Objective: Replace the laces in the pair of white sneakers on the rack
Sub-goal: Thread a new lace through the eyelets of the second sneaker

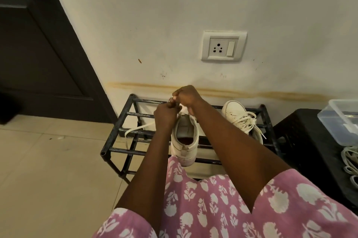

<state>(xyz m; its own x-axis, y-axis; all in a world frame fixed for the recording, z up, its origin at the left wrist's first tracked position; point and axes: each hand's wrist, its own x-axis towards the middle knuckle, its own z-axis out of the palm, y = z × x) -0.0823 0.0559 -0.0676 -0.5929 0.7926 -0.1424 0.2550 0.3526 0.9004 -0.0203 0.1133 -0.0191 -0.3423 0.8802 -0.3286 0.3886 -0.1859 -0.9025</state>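
Pink sleeves [290,208], fingers [176,96] tight around lace [139,128]

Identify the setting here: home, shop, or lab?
Probably a home entryway or hallway. A low black shoe rack stands against a stained wall beside a dark door, on a tiled floor, with white sneakers on it and a household wall socket above.

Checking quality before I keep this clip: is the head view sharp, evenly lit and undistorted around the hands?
Head view: light soft and even, no glare; left hand and right hand slightly soft, so the lace they pinch is hard to trace; wide-angle lens tilts the door and splays the rack.
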